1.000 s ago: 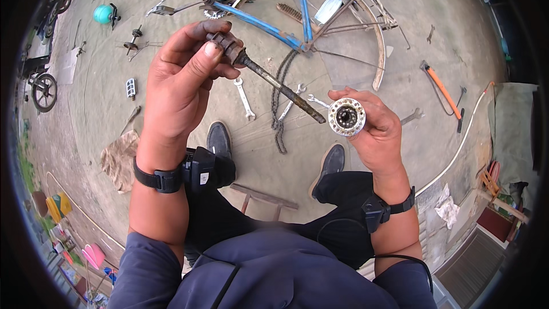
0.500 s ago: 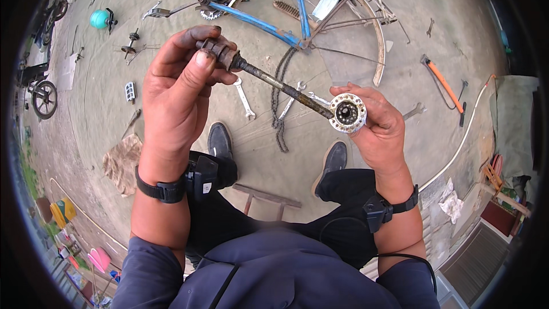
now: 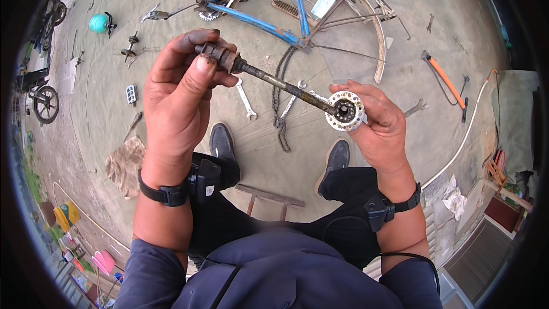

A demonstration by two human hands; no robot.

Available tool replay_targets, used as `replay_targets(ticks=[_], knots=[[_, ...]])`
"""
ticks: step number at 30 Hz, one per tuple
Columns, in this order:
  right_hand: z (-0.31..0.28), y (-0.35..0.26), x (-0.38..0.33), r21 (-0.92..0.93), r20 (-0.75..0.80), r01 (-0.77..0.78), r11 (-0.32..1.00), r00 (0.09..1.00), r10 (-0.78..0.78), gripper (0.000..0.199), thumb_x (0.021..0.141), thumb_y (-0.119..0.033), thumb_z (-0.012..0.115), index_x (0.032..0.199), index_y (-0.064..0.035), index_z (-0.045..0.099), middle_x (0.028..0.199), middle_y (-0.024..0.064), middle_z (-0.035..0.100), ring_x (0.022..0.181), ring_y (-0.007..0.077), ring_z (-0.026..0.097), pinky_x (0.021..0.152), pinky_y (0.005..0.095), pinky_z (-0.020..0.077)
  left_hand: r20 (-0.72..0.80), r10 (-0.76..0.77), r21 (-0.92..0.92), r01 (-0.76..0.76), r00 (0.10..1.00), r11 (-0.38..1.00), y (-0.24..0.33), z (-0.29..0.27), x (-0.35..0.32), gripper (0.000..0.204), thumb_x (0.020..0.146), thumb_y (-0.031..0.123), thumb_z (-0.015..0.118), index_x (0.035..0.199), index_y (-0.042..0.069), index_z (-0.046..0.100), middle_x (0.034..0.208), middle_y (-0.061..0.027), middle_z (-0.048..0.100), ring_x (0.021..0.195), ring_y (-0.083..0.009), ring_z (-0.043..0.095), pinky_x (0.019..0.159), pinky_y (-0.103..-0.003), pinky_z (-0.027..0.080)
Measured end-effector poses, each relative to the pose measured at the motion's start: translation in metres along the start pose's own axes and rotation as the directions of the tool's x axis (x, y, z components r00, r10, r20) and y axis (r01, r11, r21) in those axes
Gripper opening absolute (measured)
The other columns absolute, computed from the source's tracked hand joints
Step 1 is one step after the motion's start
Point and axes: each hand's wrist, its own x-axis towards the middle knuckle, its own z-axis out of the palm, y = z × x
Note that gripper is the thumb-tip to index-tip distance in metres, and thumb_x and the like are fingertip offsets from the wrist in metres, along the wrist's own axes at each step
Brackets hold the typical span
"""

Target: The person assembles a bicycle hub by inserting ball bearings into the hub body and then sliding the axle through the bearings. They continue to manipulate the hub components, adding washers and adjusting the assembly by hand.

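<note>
Axle (threaded), ten-o'clock end clamped in fingers of left hand; perforated hub, three o'clock, clamped in fingers of right hand.

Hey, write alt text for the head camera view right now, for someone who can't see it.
A person's left hand holds a greasy metal axle by its thick end, pointing its tip at the open face of a round metal hub in the right hand. On the ground beyond are a blue bicycle frame, a chain and wrenches.
</note>
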Motion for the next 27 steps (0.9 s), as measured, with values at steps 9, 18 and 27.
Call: replay_targets(ticks=[9,18,27], knots=[[0.0007,0.0021,-0.0008,0.005,-0.007,-0.004,1.000,1.000,0.004,0.038,0.084,0.006,0.075,0.119,-0.0036,0.071,0.121,0.0187,0.072,0.118,0.0293,0.069,0.116,0.0457,0.0393,-0.028,0.007,-0.025,-0.008,1.000,1.000,-0.0007,0.0016,0.0001,0.033,0.103,0.007,0.062,0.133,-0.005,0.059,0.118,-0.0181,0.070,0.107,-0.0239,0.071,0.084,-0.034,0.062],[0.0025,0.0020,0.0001,0.011,-0.005,0.026,1.000,1.000,-0.026,0.039,0.082,0.009,0.073,0.119,-0.0035,0.071,0.121,0.0175,0.072,0.119,0.0305,0.069,0.116,0.0458,0.0405,-0.022,0.007,-0.033,-0.008,1.000,0.999,-0.0002,0.0025,0.0006,0.032,0.103,0.007,0.062,0.133,-0.005,0.059,0.118,-0.0199,0.070,0.106,-0.0242,0.071,0.083,-0.033,0.062],[0.0022,0.0012,-0.0023,0.020,0.000,-0.024,1.000,1.000,0.024,0.041,0.084,0.012,0.072,0.121,-0.0038,0.070,0.125,0.0162,0.069,0.120,0.0337,0.069,0.111,0.0442,0.0463,-0.026,0.012,-0.027,-0.013,1.000,1.000,0.0000,0.0010,0.0007,0.032,0.103,0.007,0.062,0.133,-0.005,0.059,0.116,-0.0191,0.071,0.105,-0.0240,0.071,0.083,-0.033,0.062]])
